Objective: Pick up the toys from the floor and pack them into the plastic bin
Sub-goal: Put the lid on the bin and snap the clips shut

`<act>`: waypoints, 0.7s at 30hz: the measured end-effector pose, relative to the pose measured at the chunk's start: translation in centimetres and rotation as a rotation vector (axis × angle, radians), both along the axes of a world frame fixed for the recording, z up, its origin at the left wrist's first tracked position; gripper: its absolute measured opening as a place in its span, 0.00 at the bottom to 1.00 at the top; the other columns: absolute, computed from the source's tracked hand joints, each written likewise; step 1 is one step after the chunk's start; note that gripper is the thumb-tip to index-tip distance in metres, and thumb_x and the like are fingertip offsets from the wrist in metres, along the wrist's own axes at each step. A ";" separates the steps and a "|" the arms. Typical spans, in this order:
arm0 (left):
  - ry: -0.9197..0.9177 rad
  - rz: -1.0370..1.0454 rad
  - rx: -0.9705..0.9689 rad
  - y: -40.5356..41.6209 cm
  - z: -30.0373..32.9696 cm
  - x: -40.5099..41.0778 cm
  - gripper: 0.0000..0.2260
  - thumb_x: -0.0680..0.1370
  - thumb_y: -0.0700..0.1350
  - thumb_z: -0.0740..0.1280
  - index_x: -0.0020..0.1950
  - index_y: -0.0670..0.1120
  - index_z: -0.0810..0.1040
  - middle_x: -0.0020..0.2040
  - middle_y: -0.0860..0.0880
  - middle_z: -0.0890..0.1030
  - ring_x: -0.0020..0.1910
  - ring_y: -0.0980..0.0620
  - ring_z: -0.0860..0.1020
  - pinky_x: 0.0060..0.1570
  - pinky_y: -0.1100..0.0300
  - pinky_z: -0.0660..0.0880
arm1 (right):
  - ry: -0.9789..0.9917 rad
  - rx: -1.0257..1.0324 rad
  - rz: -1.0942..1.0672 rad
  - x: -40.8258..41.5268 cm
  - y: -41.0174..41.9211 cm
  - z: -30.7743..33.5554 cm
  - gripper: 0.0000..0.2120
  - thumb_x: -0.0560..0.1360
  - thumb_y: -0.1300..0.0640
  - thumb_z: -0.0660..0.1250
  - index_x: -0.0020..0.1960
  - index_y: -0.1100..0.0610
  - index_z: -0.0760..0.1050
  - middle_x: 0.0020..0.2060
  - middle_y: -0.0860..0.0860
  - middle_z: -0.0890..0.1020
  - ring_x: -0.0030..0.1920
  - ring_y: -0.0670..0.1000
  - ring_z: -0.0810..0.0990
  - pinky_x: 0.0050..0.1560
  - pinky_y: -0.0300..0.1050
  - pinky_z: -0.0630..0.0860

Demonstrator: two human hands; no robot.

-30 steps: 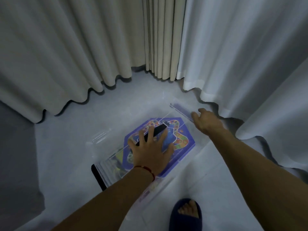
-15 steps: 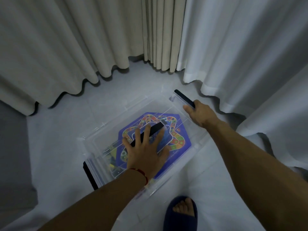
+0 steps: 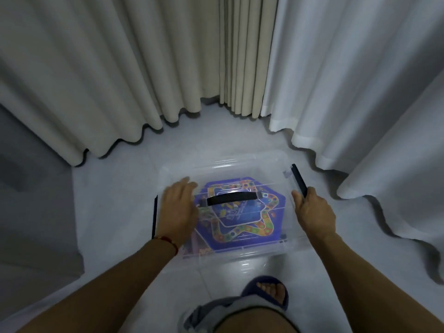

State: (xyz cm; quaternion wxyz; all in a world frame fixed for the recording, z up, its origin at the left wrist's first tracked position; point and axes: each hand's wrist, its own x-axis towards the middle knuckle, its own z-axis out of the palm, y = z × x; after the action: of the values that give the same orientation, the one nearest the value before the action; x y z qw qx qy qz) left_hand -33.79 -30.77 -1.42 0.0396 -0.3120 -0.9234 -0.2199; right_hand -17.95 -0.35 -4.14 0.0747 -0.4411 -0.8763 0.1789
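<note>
A clear plastic bin [image 3: 240, 162] stands on the white tiled floor with its clear lid on. A black carry handle [image 3: 231, 199] lies across the lid's middle. Through the lid shows a purple hexagonal game board [image 3: 254, 227] with a coloured star track. My left hand [image 3: 179, 207] rests on the left part of the lid, fingers relaxed and slightly blurred. My right hand [image 3: 314, 212] grips the black latch [image 3: 298, 179] on the bin's right end. A second black latch [image 3: 154, 217] hangs down at the left end.
Cream and white curtains [image 3: 144, 68] hang to the floor close behind and to the right of the bin. A grey block [image 3: 28, 212] fills the left side. My foot in a blue slipper [image 3: 269, 289] and my knee are in front of the bin.
The bin has turned from a diagonal lie to square in front of me. My left hand slid from the lid's middle to its left side. My right hand stayed at the right latch.
</note>
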 end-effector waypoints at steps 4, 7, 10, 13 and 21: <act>-0.658 0.717 0.100 -5.2 0.7 -1.7 0.42 0.73 0.57 0.72 0.78 0.40 0.54 0.76 0.35 0.60 0.74 0.36 0.60 0.71 0.42 0.61 | 0.017 -0.087 -0.037 1.5 -1.0 0.3 0.22 0.81 0.37 0.53 0.59 0.56 0.67 0.48 0.61 0.81 0.46 0.64 0.81 0.47 0.57 0.79; -1.230 0.738 0.326 -5.7 1.2 -2.0 0.42 0.70 0.60 0.74 0.74 0.36 0.64 0.71 0.39 0.69 0.68 0.38 0.69 0.63 0.46 0.69 | -0.002 -0.118 -0.057 1.8 -1.5 0.4 0.20 0.80 0.37 0.52 0.56 0.54 0.64 0.45 0.61 0.80 0.44 0.64 0.80 0.47 0.59 0.79; -1.040 0.674 0.292 -6.0 0.4 -2.5 0.34 0.68 0.61 0.75 0.61 0.35 0.76 0.49 0.40 0.80 0.46 0.43 0.79 0.43 0.56 0.76 | -0.018 -0.110 -0.062 2.0 -1.4 0.3 0.19 0.80 0.36 0.52 0.53 0.52 0.62 0.43 0.61 0.79 0.43 0.64 0.79 0.46 0.60 0.78; -0.866 0.604 0.183 -5.6 0.2 -3.0 0.28 0.72 0.59 0.72 0.57 0.36 0.78 0.49 0.40 0.82 0.46 0.42 0.81 0.42 0.56 0.78 | -0.016 -0.106 -0.061 1.9 -1.2 0.1 0.20 0.79 0.34 0.52 0.51 0.52 0.62 0.42 0.62 0.79 0.40 0.64 0.79 0.45 0.62 0.79; -0.683 0.555 -0.084 -3.4 3.0 -2.1 0.20 0.78 0.52 0.66 0.62 0.38 0.73 0.59 0.40 0.78 0.56 0.42 0.79 0.49 0.55 0.76 | -0.049 -0.286 -0.144 0.5 -0.4 2.3 0.21 0.79 0.44 0.62 0.57 0.64 0.72 0.49 0.65 0.80 0.48 0.66 0.80 0.52 0.61 0.79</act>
State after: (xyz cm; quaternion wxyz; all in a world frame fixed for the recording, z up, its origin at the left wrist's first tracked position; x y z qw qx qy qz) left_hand -35.93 -34.12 1.63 -0.2230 0.0372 -0.9405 -0.2535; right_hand -17.45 -0.77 -1.87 0.0026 -0.5130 -0.8096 0.2851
